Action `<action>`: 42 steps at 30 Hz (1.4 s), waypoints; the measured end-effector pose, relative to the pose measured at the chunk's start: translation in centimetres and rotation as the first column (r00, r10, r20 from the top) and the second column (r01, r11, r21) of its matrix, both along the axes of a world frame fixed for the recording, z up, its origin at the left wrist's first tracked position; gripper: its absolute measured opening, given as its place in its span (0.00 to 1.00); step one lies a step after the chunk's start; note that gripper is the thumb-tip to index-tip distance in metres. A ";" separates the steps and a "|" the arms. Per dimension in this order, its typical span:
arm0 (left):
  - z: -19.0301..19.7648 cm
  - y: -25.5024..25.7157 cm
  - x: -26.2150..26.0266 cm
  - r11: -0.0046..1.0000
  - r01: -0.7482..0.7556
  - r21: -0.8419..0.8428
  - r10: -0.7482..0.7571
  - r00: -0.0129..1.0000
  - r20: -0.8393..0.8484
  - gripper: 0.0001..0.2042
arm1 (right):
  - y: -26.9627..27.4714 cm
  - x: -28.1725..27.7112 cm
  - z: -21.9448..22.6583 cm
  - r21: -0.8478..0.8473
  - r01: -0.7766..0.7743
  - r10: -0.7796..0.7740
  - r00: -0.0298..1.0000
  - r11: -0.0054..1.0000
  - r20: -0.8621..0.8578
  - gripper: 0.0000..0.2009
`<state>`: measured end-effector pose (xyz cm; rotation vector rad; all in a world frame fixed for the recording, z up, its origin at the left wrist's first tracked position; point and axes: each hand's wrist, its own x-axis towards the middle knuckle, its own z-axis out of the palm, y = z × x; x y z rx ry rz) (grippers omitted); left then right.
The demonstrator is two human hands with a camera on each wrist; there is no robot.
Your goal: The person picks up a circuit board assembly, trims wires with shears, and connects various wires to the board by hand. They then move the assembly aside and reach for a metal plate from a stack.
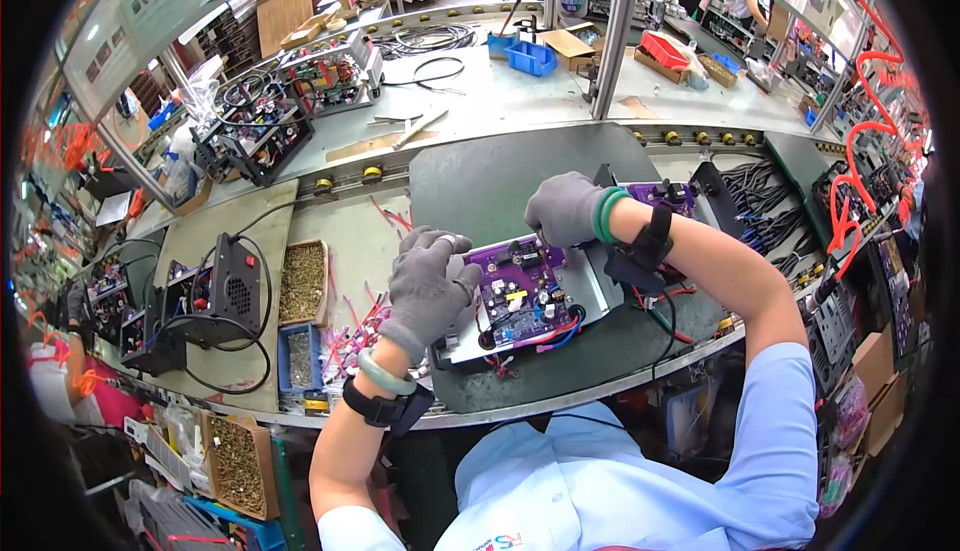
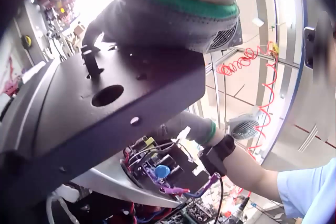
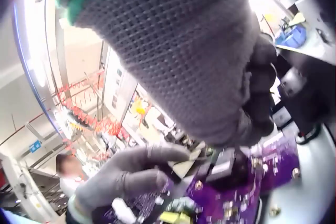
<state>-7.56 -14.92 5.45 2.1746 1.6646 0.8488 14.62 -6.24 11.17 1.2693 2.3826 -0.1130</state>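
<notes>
A purple circuit board [image 1: 520, 291] with many parts and loose wires sits in an open metal chassis [image 1: 595, 286] on the dark mat. At the chassis's left end my gloved left hand [image 1: 430, 286] grips the upright black end panel [image 2: 100, 98]; the glove covers that panel's top edge in the left wrist view. My gloved right hand [image 1: 575, 211], fingers curled, holds the far edge of the chassis near the board's back corner. Its fingertips are hidden in the head view. In the right wrist view, both the right glove [image 3: 173, 61] and the left glove [image 3: 126, 176] are beside the board.
Behind my right wrist stands a second purple-board unit [image 1: 660, 196]. Black cables [image 1: 760, 201] lie to the right. Leftward are a screw box [image 1: 303, 286], a blue bin [image 1: 298, 356], wire pieces [image 1: 360, 336] and a black boxed unit [image 1: 230, 291]. A metal post [image 1: 615, 41] rises behind the mat.
</notes>
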 end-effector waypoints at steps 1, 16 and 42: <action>-0.1 0.1 0.0 1.000 0.003 -0.003 -0.003 1.000 -0.004 0.16 | 0.0 0.1 0.0 -0.003 0.003 -0.003 1.000 1.000 -0.004 0.08; -0.3 0.3 0.2 0.998 0.031 0.057 -0.036 0.996 0.084 0.13 | -0.1 -1.5 0.4 -0.054 0.004 -0.002 0.999 0.999 0.036 0.11; 3.4 -4.9 3.6 0.940 0.231 0.252 -0.078 0.864 -0.498 0.16 | -12.0 5.5 -5.3 0.664 0.221 0.466 0.557 0.715 -0.687 0.04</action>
